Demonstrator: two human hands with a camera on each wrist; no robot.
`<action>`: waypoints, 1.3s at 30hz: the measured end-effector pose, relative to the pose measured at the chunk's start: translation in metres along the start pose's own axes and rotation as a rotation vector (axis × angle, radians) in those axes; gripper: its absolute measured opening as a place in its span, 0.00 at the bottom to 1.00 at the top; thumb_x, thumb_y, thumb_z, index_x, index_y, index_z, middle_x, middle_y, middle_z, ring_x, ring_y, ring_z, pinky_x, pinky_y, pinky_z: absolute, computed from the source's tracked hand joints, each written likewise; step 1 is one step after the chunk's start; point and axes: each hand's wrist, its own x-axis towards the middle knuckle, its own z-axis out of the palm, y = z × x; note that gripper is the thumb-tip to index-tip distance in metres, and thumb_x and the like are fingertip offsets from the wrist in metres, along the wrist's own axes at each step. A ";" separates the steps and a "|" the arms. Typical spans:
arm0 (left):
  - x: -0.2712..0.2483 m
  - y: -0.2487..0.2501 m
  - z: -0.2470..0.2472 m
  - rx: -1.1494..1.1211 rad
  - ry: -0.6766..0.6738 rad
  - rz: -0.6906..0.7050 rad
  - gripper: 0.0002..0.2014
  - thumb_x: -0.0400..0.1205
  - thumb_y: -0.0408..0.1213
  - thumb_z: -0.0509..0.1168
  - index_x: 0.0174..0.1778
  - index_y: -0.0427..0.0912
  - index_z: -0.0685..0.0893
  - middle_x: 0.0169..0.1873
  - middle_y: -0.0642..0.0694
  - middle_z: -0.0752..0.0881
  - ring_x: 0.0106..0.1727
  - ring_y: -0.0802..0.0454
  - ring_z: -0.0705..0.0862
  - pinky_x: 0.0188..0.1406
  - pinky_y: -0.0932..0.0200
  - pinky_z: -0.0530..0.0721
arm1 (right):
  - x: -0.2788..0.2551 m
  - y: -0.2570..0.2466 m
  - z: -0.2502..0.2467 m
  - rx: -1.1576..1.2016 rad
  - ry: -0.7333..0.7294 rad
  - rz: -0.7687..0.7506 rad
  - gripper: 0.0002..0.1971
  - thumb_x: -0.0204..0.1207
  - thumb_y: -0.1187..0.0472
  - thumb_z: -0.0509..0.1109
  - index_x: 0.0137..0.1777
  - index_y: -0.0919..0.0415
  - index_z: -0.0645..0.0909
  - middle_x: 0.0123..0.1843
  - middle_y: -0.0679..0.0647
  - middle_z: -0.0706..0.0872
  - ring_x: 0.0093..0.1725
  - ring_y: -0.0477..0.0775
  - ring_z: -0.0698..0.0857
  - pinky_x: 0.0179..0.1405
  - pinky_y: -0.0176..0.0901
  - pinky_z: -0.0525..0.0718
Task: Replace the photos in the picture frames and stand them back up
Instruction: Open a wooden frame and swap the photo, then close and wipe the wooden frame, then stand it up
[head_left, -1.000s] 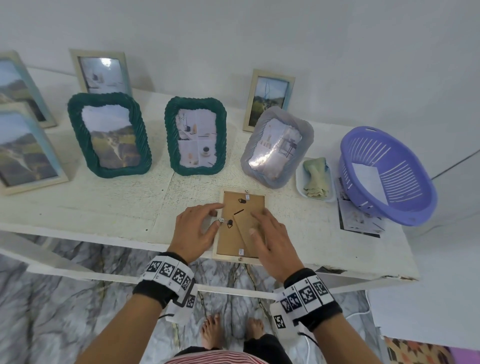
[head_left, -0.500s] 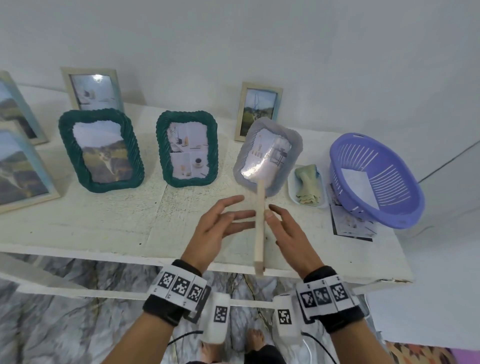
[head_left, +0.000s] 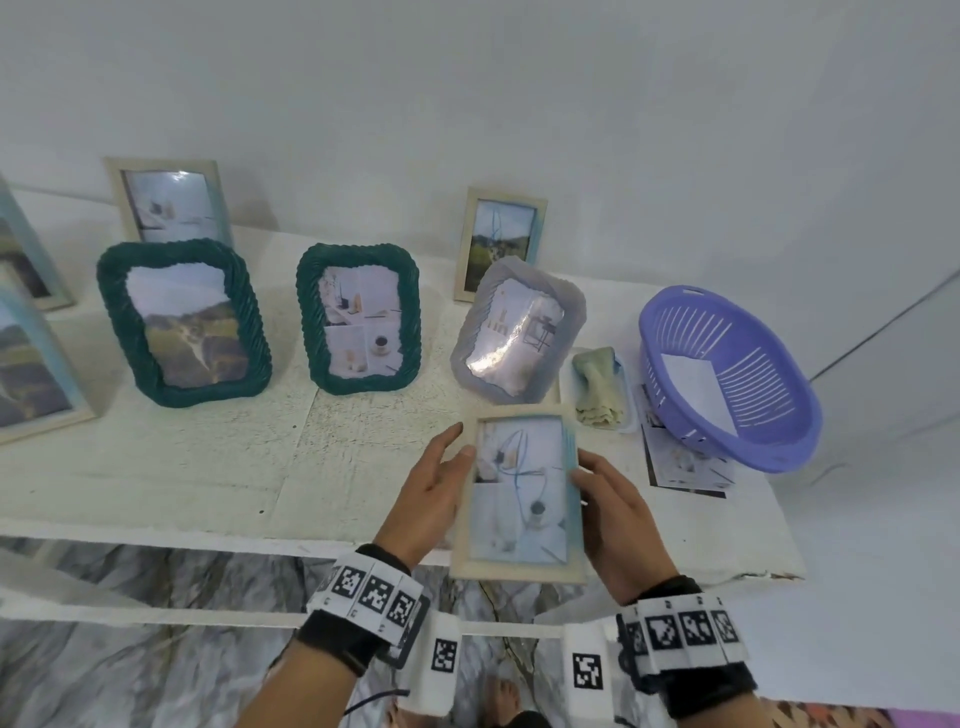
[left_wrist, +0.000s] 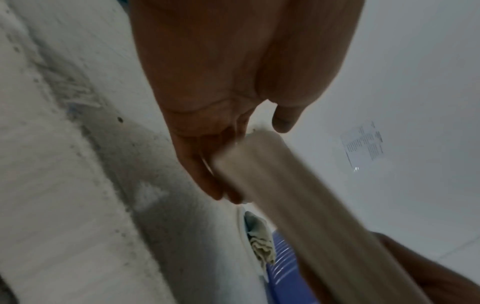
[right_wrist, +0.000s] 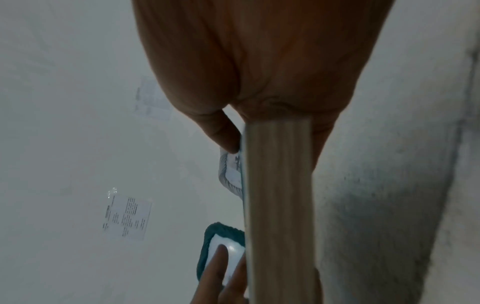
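A light wooden picture frame (head_left: 519, 493) with a pale photo in it faces up at me, held in the air over the front edge of the white table (head_left: 208, 467). My left hand (head_left: 436, 488) holds its left edge, thumb on the front and fingers behind, the index finger stretched out. Gripping the right edge is my right hand (head_left: 613, 509), its thumb on the front. The left wrist view shows the frame (left_wrist: 285, 195) blurred and edge-on. In the right wrist view the frame (right_wrist: 278, 185) is also edge-on.
Standing on the table are two green woven frames (head_left: 182, 322) (head_left: 358, 317), a grey frame (head_left: 519, 332) and wooden frames (head_left: 498, 244) at the back and left. On the right are a purple basket (head_left: 727, 374), loose photos (head_left: 680, 462) and a folded cloth (head_left: 597, 389).
The frame lay face down on the table under both hands. It was lifted, turned edge-on, and is now flipped face up between my hands.
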 end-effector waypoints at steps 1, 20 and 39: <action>0.000 0.001 0.000 -0.025 0.027 0.007 0.20 0.88 0.49 0.56 0.78 0.61 0.68 0.71 0.54 0.79 0.71 0.58 0.78 0.74 0.51 0.76 | 0.001 0.003 0.003 0.068 -0.017 0.016 0.13 0.85 0.64 0.58 0.63 0.63 0.81 0.58 0.70 0.86 0.50 0.62 0.83 0.54 0.60 0.79; -0.002 -0.001 -0.027 0.012 0.259 0.199 0.18 0.90 0.37 0.53 0.73 0.62 0.71 0.37 0.63 0.76 0.35 0.73 0.78 0.37 0.82 0.76 | 0.151 -0.045 -0.021 -1.658 0.323 -0.288 0.19 0.82 0.55 0.62 0.69 0.64 0.70 0.65 0.66 0.75 0.61 0.68 0.76 0.53 0.52 0.77; -0.002 -0.005 -0.037 -0.003 0.237 0.267 0.19 0.90 0.39 0.54 0.74 0.64 0.72 0.44 0.54 0.77 0.45 0.59 0.76 0.47 0.71 0.77 | 0.062 -0.025 -0.026 -1.138 0.444 -0.390 0.20 0.79 0.68 0.64 0.71 0.63 0.73 0.62 0.66 0.78 0.55 0.62 0.77 0.54 0.44 0.72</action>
